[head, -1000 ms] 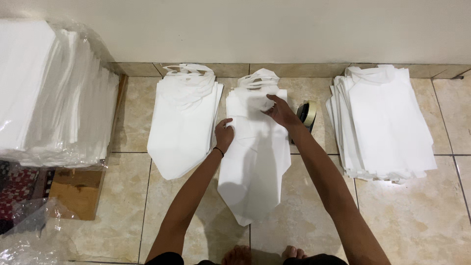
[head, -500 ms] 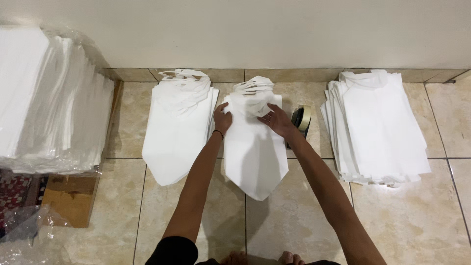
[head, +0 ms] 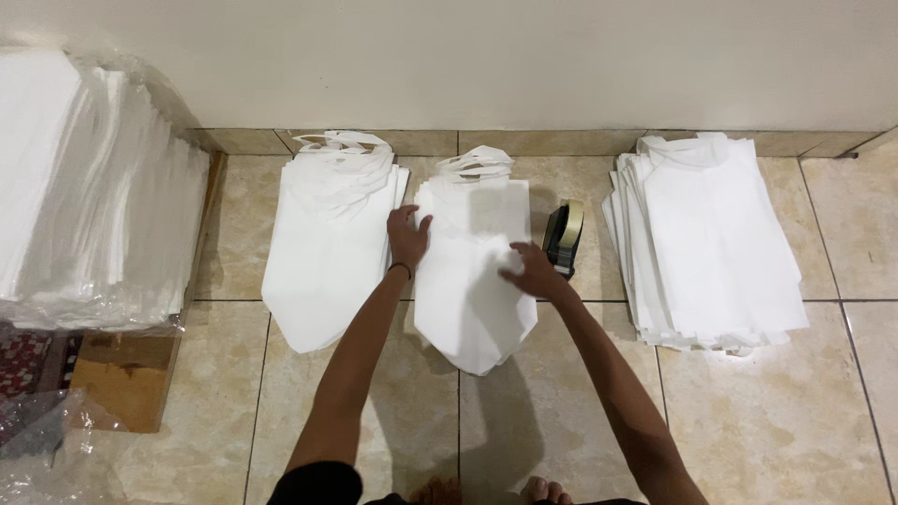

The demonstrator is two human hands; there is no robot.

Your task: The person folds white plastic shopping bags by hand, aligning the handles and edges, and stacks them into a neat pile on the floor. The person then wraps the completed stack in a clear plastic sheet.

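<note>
Along the left edge of the floor, a tall bundle of white bags in clear plastic wrap (head: 89,187) is stacked on a brown cardboard piece (head: 131,374), apparently as unworked stock kept off the tiles. Beside it, toward the wall, a pile of folded white bags (head: 323,243) is laid with its handles toward the wall and its pointed end toward the person, which suggests finished pieces kept in one orientation. Next, the left hand (head: 407,238) is pressed flat, fingers spread, on the left edge of the middle white bag (head: 472,281), nothing being clasped. That bag lies flat on the tiled floor (head: 748,421), directly under both hands and between the two arms, its handles bunched at the wall end. The right hand (head: 528,271) is laid open on its right side, fingers extended, seemingly to smooth or hold the fold. Just beside that hand, a tape dispenser (head: 563,238) is kept within reach. Nearer the right edge, a stack of unfolded white bags (head: 711,243) is placed.
</note>
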